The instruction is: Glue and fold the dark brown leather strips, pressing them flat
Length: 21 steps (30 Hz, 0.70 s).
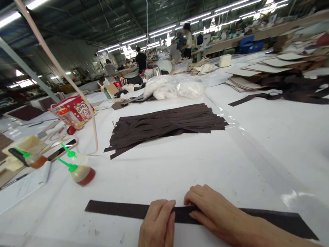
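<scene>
A long dark brown strip [117, 209] lies flat across the white table in front of me. My left hand [157, 231] rests over its middle, fingers together and pressed on the strip near its upper edge. Just to the right, my right hand [212, 209] has its thumb and fingers closed around the strip's edges. A short stretch of the strip shows between the two hands. The strip's right end runs out beyond my right forearm. Farther back lies a wide pile of similar dark strips [164, 125].
Squeeze bottles with green nozzles, one holding amber liquid [83, 175], stand at left near a notebook [20, 191]. A red patterned bag [75, 108] and clear plastic bags [175, 86] are farther back. Tangled dark strips [297, 88] lie at right. People work in the background.
</scene>
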Tool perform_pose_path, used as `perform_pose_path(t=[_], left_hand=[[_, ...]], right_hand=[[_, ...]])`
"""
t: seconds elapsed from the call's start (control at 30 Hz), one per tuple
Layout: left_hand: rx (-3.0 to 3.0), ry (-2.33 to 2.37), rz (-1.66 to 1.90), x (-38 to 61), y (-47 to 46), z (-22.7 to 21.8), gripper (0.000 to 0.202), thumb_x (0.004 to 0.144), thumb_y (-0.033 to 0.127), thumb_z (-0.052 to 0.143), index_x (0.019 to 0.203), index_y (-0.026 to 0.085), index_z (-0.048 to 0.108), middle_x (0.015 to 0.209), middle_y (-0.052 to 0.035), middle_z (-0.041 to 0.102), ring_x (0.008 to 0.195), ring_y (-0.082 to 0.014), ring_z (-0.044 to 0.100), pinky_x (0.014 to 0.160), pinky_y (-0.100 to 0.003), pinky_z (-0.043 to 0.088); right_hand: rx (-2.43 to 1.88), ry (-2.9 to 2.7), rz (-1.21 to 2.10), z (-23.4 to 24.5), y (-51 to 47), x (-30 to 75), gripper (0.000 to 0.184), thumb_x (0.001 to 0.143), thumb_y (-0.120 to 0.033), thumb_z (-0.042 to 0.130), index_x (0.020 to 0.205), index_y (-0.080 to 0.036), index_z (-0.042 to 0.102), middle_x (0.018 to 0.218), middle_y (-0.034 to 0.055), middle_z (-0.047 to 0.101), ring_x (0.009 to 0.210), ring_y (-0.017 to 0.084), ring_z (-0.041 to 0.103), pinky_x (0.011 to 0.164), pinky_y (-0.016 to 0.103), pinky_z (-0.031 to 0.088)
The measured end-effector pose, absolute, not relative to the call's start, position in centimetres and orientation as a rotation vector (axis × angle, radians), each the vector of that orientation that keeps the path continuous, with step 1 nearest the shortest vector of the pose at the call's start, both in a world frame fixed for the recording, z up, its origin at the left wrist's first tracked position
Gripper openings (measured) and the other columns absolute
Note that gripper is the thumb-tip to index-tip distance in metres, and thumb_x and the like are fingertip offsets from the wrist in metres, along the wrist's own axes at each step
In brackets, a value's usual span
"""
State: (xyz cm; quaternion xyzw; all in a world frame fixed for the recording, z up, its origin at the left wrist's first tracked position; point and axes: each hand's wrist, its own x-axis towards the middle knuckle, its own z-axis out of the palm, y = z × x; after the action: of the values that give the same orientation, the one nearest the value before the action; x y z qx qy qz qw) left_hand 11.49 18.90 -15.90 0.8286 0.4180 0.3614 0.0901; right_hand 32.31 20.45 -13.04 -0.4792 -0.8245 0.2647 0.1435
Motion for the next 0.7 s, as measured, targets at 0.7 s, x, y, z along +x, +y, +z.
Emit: perform_pose_path(t=[0.7], left_hand=[[2.859, 0.888, 0.565, 9.8, 20.7, -16.6, 0.058, 0.085, 0.0, 0.038, 0.141, 0.014, 0.038, 0.103, -0.0092, 0.06, 0.089, -0.0196, 0.052, 0.081, -0.031, 0.055]], right_hand=[[-0.998, -2.731, 0.032, -14.1, 19.7, 36.1, 0.004, 0.09, -0.011, 0.055, 0.09, -0.015, 0.056, 0.084, 0.0018, 0.053, 0.075, 0.017, 0.044, 0.073, 0.031, 0.037]])
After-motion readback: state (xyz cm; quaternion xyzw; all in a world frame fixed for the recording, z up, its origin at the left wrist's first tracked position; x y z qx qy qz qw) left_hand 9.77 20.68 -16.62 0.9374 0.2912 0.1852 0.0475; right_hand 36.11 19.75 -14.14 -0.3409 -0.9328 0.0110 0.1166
